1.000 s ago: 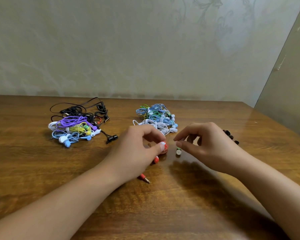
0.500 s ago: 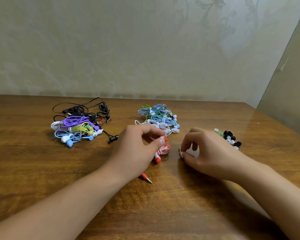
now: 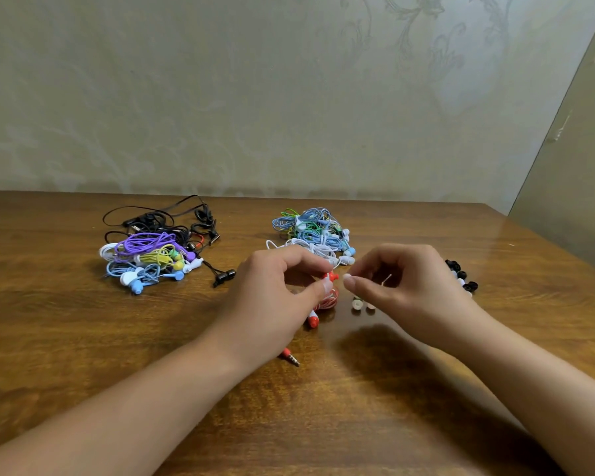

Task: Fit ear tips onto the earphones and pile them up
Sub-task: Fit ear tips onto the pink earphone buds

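My left hand [image 3: 275,297] pinches one bud of the red earphone [image 3: 331,276] between thumb and forefinger, just above the table. Its coiled red-and-white cable [image 3: 329,301] hangs below, the second bud [image 3: 312,319] lies on the wood, and the jack plug [image 3: 291,357] sticks out under my wrist. My right hand [image 3: 406,286] hovers close to the right of the bud, thumb and forefinger pinched on what looks like a small white ear tip [image 3: 347,278]. Two pale ear tips [image 3: 363,306] lie on the table under that hand.
A pile of purple, yellow, blue and black earphones [image 3: 148,255] lies at the left. A blue, green and white pile [image 3: 313,233] sits behind my hands. Loose black and white ear tips [image 3: 461,276] are partly hidden behind my right hand. The wooden table [image 3: 358,407] meets the wall behind.
My right hand dipped to the table by the pale ear tips, then rose with its fingers pinched and moved towards the red bud. My left hand kept hold of the bud.
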